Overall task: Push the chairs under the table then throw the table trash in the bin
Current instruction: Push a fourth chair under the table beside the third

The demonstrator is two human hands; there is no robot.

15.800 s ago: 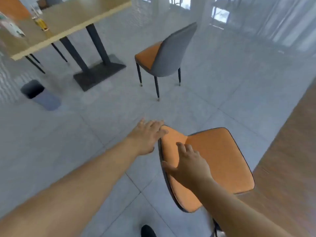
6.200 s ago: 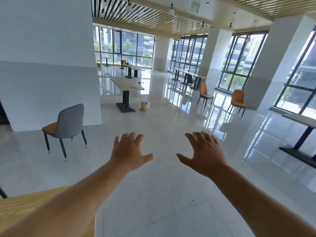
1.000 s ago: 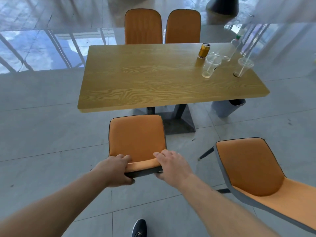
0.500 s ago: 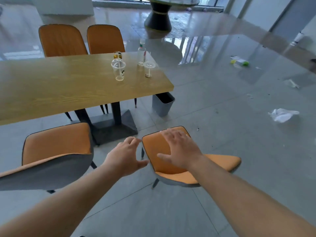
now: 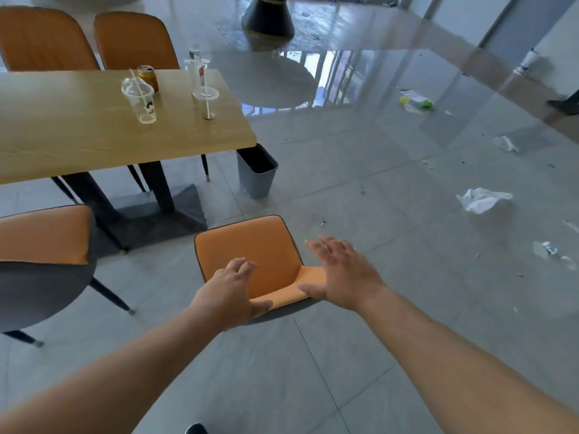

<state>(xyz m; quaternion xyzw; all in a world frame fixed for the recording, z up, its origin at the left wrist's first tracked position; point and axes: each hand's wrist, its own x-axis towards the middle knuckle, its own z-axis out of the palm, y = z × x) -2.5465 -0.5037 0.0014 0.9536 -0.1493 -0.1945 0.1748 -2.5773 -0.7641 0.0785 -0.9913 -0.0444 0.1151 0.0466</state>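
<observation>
An orange chair (image 5: 250, 255) with a grey shell stands on the floor tiles, out from the wooden table (image 5: 78, 133). My left hand (image 5: 230, 291) curls over the top edge of its backrest. My right hand (image 5: 340, 274) hovers spread-fingered over the backrest's right corner, its thumb near the edge. On the table stand two clear plastic cups (image 5: 141, 100) with straws, a gold can (image 5: 148, 77) and a clear bottle (image 5: 195, 67). A grey bin (image 5: 257, 170) sits on the floor by the table's right end.
Another orange chair (image 5: 44, 245) stands at the left, close to the table. Two orange chairs (image 5: 91, 42) are tucked in on the far side. Crumpled white paper (image 5: 482, 198) and other litter lie on the floor to the right. A black table base (image 5: 266, 17) stands beyond.
The view has closed in on the right chair. My left hand has come onto its backrest top, and my right hand has shifted from the backrest's front to its right corner.
</observation>
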